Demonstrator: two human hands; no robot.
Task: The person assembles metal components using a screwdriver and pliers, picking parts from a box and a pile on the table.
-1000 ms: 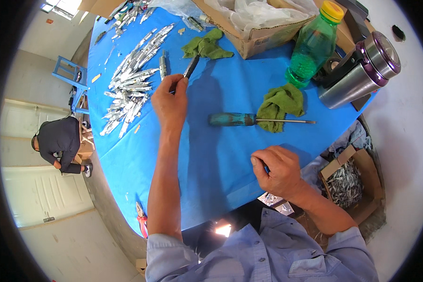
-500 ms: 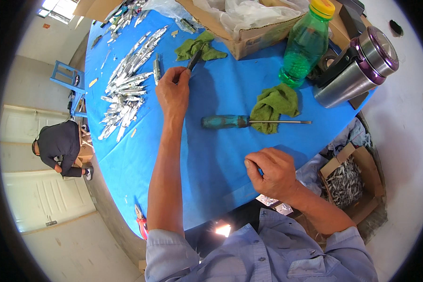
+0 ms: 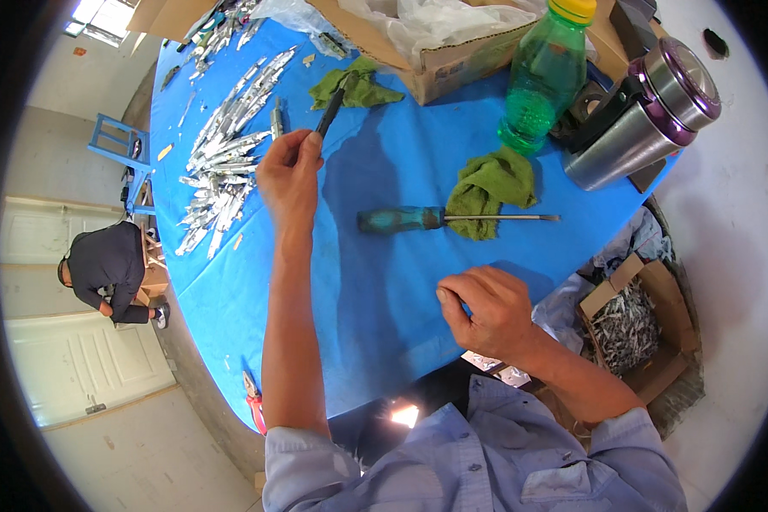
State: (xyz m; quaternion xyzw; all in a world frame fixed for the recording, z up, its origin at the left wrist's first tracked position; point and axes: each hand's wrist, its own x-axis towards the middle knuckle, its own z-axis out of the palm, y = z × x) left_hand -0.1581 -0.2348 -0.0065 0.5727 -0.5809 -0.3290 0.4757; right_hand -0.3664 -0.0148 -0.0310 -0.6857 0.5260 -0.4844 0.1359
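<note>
My left hand (image 3: 288, 175) pinches one end of a slim dark, bar-like piece (image 3: 331, 109) between thumb and fingers, held out over the blue table. Its exact kind is too small to tell. Behind it lies a crumpled green cloth (image 3: 369, 90). To the left spreads a pile of slender silvery metal pieces (image 3: 230, 162), with one single piece (image 3: 276, 118) close to my left hand. My right hand (image 3: 488, 314) is curled closed near the table's front edge, no object showing in it. Beyond it lies a screwdriver (image 3: 401, 219) with a teal handle, its shaft across a second green cloth (image 3: 508, 181).
A green bottle (image 3: 542, 81) with yellow cap and a steel flask (image 3: 623, 128) stand at the right. A cardboard box (image 3: 469, 68) with plastic bags is at the back. Red-handled pliers (image 3: 254, 401) lie at the left edge. A carton of metal pieces (image 3: 666, 290) sits below right. Another person (image 3: 107, 269) bends over at left.
My left hand has shifted a little left and nearer to me, carrying the dark piece. My right hand has barely moved, and the view has shifted slightly.
</note>
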